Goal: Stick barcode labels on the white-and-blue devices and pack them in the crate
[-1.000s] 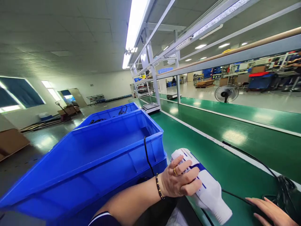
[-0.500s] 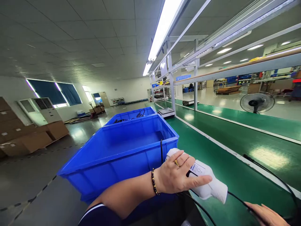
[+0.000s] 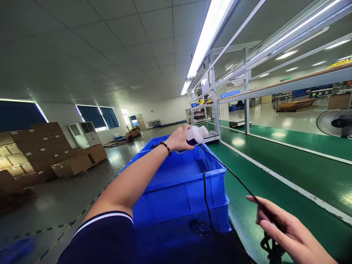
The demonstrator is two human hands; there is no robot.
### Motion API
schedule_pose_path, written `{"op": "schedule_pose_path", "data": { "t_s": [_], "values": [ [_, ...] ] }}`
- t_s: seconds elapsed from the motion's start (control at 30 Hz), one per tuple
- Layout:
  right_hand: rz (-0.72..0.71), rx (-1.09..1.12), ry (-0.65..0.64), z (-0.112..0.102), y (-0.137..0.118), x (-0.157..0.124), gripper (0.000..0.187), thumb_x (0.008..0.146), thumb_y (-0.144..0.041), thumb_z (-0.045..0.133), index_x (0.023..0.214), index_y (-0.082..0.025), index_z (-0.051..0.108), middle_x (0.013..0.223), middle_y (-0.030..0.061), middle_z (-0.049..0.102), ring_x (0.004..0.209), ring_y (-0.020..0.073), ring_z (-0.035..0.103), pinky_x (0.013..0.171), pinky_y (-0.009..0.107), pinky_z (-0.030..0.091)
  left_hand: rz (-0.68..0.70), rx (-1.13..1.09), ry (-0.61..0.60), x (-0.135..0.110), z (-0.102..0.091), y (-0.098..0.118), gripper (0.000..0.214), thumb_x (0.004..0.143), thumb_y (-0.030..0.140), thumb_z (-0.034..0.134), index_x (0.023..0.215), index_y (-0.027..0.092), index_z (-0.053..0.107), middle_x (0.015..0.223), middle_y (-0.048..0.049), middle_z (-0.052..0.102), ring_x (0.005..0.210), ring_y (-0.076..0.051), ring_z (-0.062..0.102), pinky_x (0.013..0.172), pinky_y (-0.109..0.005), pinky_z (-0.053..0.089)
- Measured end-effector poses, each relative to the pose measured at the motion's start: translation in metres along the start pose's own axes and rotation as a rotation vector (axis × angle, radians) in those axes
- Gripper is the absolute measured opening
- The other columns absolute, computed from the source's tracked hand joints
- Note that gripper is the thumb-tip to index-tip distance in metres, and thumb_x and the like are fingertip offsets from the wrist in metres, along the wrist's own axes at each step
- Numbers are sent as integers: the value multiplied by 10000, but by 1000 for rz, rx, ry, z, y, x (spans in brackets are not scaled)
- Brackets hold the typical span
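My left hand (image 3: 180, 138) is stretched out above the blue crate (image 3: 176, 183), fingers wrapped round a white plastic corded device (image 3: 198, 135). The device is blurred, with a dark patch on its side and a narrower end towards the right. From it a black cable (image 3: 236, 176) runs down to the right. My right hand (image 3: 286, 227) is closed on this cable over the green bench (image 3: 244, 212), with a dark bunch of cord hanging below the fingers. Another black cord (image 3: 205, 194) hangs over the crate's near wall, its loops lying lower down.
Beyond the near crate stands a second blue crate (image 3: 155, 141), partly hidden by my arm. A metal-topped scale (image 3: 211, 136) sits by a grey frame post (image 3: 214, 106). Cardboard boxes (image 3: 74, 163) are stacked on the left, and a black fan (image 3: 337, 123) stands at the right.
My left hand has carried the white device up and forward, from beside the crate to above it. My right hand has come further into view with the cable. The view has turned left.
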State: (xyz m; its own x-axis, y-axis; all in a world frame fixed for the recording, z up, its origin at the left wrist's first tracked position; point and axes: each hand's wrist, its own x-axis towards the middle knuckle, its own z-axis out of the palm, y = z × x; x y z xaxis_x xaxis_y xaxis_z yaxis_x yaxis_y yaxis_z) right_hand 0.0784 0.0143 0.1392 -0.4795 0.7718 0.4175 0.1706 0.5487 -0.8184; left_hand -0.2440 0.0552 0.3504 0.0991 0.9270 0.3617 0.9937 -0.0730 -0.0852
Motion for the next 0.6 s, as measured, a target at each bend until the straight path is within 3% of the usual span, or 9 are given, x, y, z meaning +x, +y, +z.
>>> {"op": "schedule_pose_path", "data": {
  "t_s": [0.17,0.3,0.47,0.6],
  "values": [
    [38,409,-338,26,-49,27,806,692,-653,553,1360,-242,370,1102,95,584,945,233,575,829,369,482,-61,-44,-411,20,54,-39,797,459,410,777,1137,184,425,987,-45,618,908,-234,604,781,-318,485],
    [20,461,-403,41,-56,30,853,677,-682,550,1392,-292,294,1271,100,502,1037,240,545,894,388,444,-72,-145,-601,17,104,-42,772,418,429,786,1092,199,488,987,-21,644,888,-216,620,728,-288,504],
    [2,319,-421,46,-50,13,820,725,-591,575,1410,-265,264,1383,95,397,1203,270,428,1010,434,336,-25,-325,-677,8,144,-29,639,515,394,732,1096,201,547,1033,3,665,919,-192,620,758,-254,499],
    [10,68,-362,26,-46,-9,716,774,-453,583,1394,-226,305,1414,95,355,1276,260,337,1050,409,288,-2,-400,-613,4,144,-17,575,593,430,664,1108,192,569,1045,28,673,921,-162,614,798,-224,480]
  ]
}}
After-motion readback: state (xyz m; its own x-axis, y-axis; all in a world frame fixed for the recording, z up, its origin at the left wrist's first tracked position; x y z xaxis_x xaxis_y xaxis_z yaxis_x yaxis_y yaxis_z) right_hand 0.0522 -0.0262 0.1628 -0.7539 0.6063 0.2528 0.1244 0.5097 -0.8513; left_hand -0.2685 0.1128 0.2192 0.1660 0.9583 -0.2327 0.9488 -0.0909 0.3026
